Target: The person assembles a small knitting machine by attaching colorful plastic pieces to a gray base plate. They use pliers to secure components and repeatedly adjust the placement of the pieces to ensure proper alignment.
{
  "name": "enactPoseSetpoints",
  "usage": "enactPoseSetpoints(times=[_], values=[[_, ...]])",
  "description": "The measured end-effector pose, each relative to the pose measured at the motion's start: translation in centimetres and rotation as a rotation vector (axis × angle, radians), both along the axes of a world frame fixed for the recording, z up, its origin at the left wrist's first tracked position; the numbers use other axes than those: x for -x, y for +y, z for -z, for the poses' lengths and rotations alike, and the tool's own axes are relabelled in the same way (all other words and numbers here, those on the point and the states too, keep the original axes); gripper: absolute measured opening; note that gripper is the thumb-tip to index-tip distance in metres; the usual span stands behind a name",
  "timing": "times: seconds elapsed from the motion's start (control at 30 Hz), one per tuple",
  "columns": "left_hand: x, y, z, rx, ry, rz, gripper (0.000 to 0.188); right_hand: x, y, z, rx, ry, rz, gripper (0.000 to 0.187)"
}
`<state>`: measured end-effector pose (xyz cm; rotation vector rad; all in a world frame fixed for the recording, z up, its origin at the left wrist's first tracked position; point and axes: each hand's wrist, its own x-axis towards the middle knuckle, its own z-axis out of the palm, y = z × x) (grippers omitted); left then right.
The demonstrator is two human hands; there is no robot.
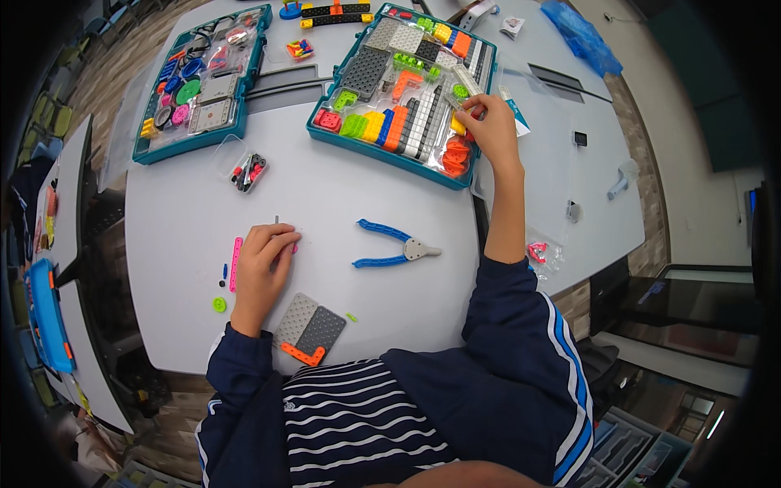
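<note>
My right hand point(493, 130) reaches into the right side of a teal case point(390, 161) of building parts. Its thumb and fingertips are pinched together beside a pale grey perforated strip point(466, 80); what they grip is too small to tell. On the table, my left hand point(264, 264) has its fingers curled over a small pink piece point(294, 248), mostly hidden beneath them. A thin grey rod point(277, 219) pokes out past those fingers. Beside that hand lies a pink beam point(236, 264). Nearer me are joined grey plates point(324, 329) with an orange angle piece point(303, 355).
Blue-handled pliers point(382, 261) lie spread mid-table. A second teal case point(191, 145) with wheels and gears stands at the far left. A small clear box point(248, 172) holds dark and red connectors. A green round piece point(220, 304) sits left. Behind the right case is a blue plastic bag point(582, 37).
</note>
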<state>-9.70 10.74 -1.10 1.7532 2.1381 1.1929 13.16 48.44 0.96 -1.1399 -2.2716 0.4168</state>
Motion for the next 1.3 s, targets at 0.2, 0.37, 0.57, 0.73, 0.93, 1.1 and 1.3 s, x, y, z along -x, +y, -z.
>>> enactPoseSetpoints(times=[0.2, 0.37, 0.57, 0.73, 0.93, 1.1, 1.3], values=[[0.1, 0.0, 0.1, -0.007, 0.028, 0.008, 0.021, 0.2, 0.6, 0.5, 0.038, 0.222, 0.090, 0.025], [0.0, -0.1, 0.0, 0.012, 0.008, -0.001, 0.020, 0.9, 0.8, 0.9, 0.192, 0.343, 0.063, 0.025], [0.0, 0.0, -0.1, 0.000, 0.016, 0.011, 0.020, -1.4, 1.0, -1.3, 0.108, 0.277, 0.075, 0.019], [0.0, -0.1, 0.0, 0.014, -0.008, 0.006, 0.020, -2.3, 0.7, -2.0, 0.166, 0.138, 0.065, 0.019], [0.2, -0.2, -0.1, -0.001, -0.012, 0.013, 0.019, -0.3, 0.0, -0.5, 0.141, 0.079, 0.019, 0.020], [0.3, -0.3, 0.1, -0.010, -0.012, 0.002, 0.019, 0.4, -0.1, -0.5, 0.041, 0.099, 0.045, 0.028], [0.5, -0.6, 0.3, 0.020, -0.029, 0.005, 0.020, 2.7, -1.5, -0.2, 0.186, 0.158, -0.090, 0.024]])
